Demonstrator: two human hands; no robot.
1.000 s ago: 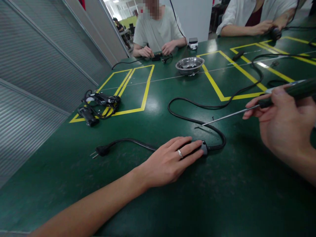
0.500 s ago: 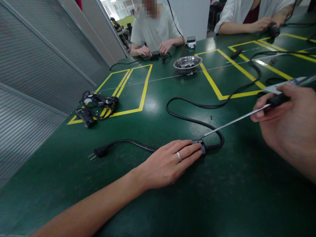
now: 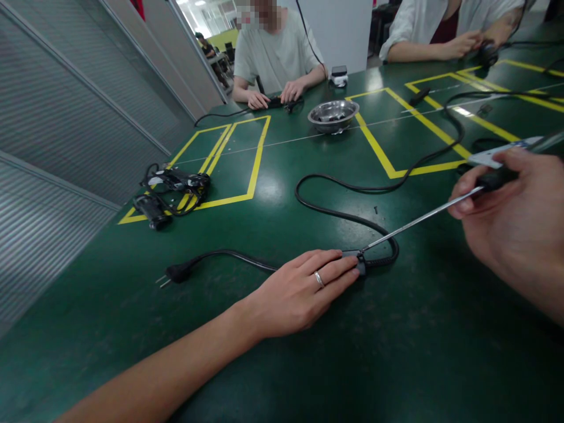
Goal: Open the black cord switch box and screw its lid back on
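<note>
My left hand (image 3: 299, 288), with a ring on one finger, rests over a small dark box (image 3: 352, 255) on a black power cord, fingers together and holding it against the table. Most of the box and my thumb are hidden. In my right hand (image 3: 511, 205) is a screwdriver (image 3: 418, 218), gripped by its black handle. Its long metal shaft slants down left, and the tip meets the box's right end beside my left fingertips. A small dark piece shows at the tip, too small to name surely. Left of my hand lies the cord's two-pin plug (image 3: 178, 272).
A loose screw (image 3: 376, 210) lies beyond the box, near the cord's loop (image 3: 326, 176). Farther off stand a metal bowl (image 3: 333, 116) and a bundle of black cables (image 3: 176, 188). Yellow tape (image 3: 259, 158) marks the green table. Two people work with their hands across it.
The screwdriver tip has shifted slightly down and right onto the box's end. My left hand stays put. Across the table, one person's hands have moved a little on a dark device.
</note>
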